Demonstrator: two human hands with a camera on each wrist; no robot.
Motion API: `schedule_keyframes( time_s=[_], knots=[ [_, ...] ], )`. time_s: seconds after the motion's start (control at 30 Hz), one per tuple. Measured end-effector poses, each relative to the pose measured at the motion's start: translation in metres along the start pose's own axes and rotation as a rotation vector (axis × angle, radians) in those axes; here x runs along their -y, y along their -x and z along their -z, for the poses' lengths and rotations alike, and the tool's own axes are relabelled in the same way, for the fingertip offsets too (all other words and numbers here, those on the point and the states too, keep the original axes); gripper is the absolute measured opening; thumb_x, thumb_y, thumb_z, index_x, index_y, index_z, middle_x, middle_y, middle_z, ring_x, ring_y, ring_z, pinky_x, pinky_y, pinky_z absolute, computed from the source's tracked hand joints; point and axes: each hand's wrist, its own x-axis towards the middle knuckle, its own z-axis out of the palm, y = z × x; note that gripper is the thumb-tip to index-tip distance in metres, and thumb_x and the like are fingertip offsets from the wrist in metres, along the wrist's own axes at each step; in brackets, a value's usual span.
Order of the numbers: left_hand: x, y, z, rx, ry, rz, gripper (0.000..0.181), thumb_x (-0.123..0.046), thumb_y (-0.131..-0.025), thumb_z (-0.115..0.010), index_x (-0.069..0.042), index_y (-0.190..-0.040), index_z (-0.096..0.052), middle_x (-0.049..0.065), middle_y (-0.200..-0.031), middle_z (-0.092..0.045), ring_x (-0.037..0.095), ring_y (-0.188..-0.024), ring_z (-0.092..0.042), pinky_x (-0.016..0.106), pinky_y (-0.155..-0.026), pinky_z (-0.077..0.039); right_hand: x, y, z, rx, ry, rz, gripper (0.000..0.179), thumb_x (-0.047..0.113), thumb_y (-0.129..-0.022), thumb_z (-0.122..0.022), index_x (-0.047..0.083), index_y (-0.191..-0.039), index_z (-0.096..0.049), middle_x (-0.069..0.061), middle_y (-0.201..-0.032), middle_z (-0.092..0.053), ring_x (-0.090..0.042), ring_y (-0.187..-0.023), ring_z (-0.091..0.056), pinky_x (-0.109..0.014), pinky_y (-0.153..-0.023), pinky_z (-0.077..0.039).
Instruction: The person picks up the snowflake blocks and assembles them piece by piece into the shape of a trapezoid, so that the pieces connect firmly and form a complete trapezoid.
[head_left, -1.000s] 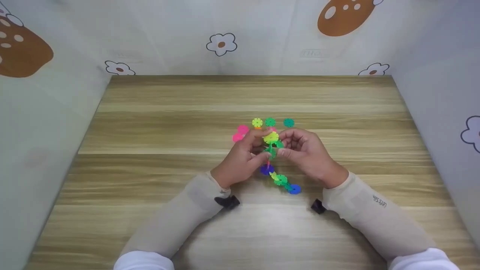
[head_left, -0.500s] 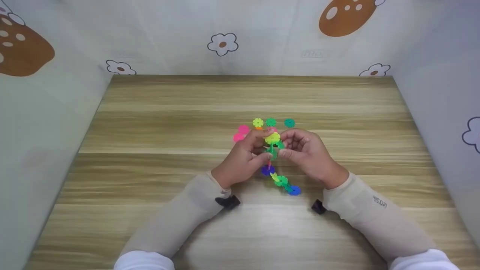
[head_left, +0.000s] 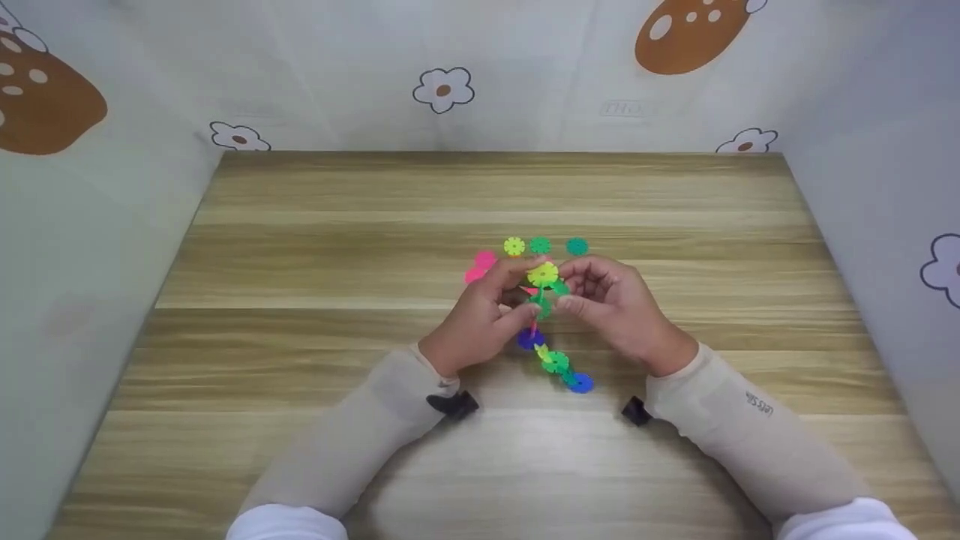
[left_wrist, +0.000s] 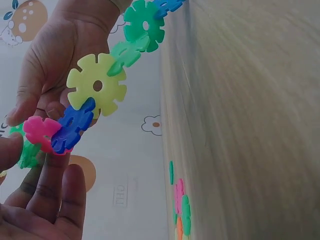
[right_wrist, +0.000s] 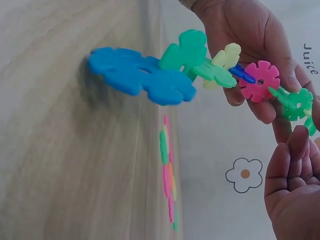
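One disc chain (head_left: 531, 340), held over the desk (head_left: 337, 262), looks light, stiff and slick; its joints could pop, so pinch rims beside them. Left hand (head_left: 476, 326) grips its upper part, right hand (head_left: 628, 319) a green disc (head_left: 560, 288); loose discs (head_left: 577, 246) lie beyond.

Both forearms are covered by close-fitting beige sleeves: the left sleeve (head_left: 345, 442), lying toward the surface's (head_left: 337, 195) left edge, is creased at the wrist; the right sleeve (head_left: 757, 442) is marked, on the side facing the surface's right edge, with small dark lettering (head_left: 759, 403), too blurred to be read. Below the elbows the beige is met by white cloth, seen at left (head_left: 289, 523) and right (head_left: 844, 519). At each wrist a small black fitting is worn, left (head_left: 454, 405) and right (head_left: 636, 411). The fingers (head_left: 510, 268) are bare.
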Motion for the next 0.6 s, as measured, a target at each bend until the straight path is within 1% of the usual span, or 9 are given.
schedule_keyframes(
  time_s=[0.1,0.17,0.27,0.33,0.4,0.5,0.6],
  knots=[
    [0.0004,-0.0001,-0.0018,-0.009,-0.007,-0.006,0.054,-0.001,-0.102,-0.063,-0.012,-0.151,-0.046,0.012,-0.14,-0.061,0.023,-0.108,-0.07,0.034,-0.089,-0.061,-0.0001,0.0007,0.0024,0.022,-0.002,-0.005,0.03,-0.002,-0.094,-0.075,-0.005,-0.123,-0.067,-0.011,-0.1,-0.065,-0.016,-0.09,-0.062,-0.023,-0.081,-0.056],
    [0.0005,-0.0001,-0.0023,-0.015,-0.016,-0.01,0.054,-0.001,-0.102,-0.063,-0.013,-0.152,-0.046,0.011,-0.136,-0.062,0.022,-0.107,-0.07,0.034,-0.09,-0.06,-0.0005,0.0006,0.0032,0.049,0.001,-0.001,0.032,-0.002,-0.095,-0.074,-0.005,-0.127,-0.067,-0.018,-0.104,-0.066,-0.017,-0.092,-0.063,-0.023,-0.082,-0.057],
    [0.0006,0.0,-0.0023,-0.022,-0.036,-0.018,0.056,-0.001,-0.102,-0.064,-0.013,-0.154,-0.046,0.01,-0.136,-0.063,0.021,-0.106,-0.071,0.033,-0.093,-0.06,-0.0013,0.0003,0.0035,0.066,0.007,0.013,0.031,-0.003,-0.096,-0.073,-0.004,-0.126,-0.069,-0.023,-0.104,-0.066,-0.016,-0.09,-0.064,-0.023,-0.081,-0.058],
    [0.0009,0.0002,-0.0022,-0.028,-0.03,-0.023,0.056,0.0,-0.101,-0.064,-0.012,-0.154,-0.048,0.011,-0.139,-0.063,0.021,-0.104,-0.071,0.034,-0.092,-0.06,-0.0021,0.0001,0.0025,0.065,0.01,0.028,0.029,-0.004,-0.095,-0.073,-0.005,-0.123,-0.069,-0.021,-0.1,-0.066,-0.015,-0.087,-0.064,-0.023,-0.077,-0.057],
    [0.001,0.0002,-0.0021,-0.031,-0.022,-0.026,0.056,0.0,-0.101,-0.065,-0.01,-0.154,-0.048,0.012,-0.142,-0.063,0.022,-0.106,-0.07,0.037,-0.092,-0.06,-0.0028,0.0001,0.0006,0.055,0.016,0.041,0.026,-0.004,-0.095,-0.073,-0.006,-0.12,-0.069,-0.014,-0.096,-0.066,-0.014,-0.084,-0.063,-0.022,-0.074,-0.056],
    [0.0019,0.0002,-0.0025,-0.028,-0.009,-0.025,0.055,0.001,-0.101,-0.065,-0.008,-0.153,-0.048,0.013,-0.147,-0.06,0.023,-0.109,-0.068,0.042,-0.094,-0.059,-0.0035,0.0006,-0.0028,0.047,0.025,0.068,0.025,-0.004,-0.094,-0.075,-0.008,-0.118,-0.068,-0.006,-0.092,-0.066,-0.013,-0.082,-0.062,-0.021,-0.073,-0.055],
    [0.0014,0.0003,-0.003,-0.021,-0.02,-0.021,0.055,0.0,-0.101,-0.064,-0.007,-0.153,-0.047,0.012,-0.147,-0.061,0.021,-0.111,-0.066,0.043,-0.095,-0.059,-0.0049,0.0013,-0.0043,0.048,0.034,0.101,0.027,-0.006,-0.093,-0.075,-0.009,-0.119,-0.069,-0.003,-0.093,-0.068,-0.012,-0.083,-0.062,-0.022,-0.075,-0.056]
  ],
)
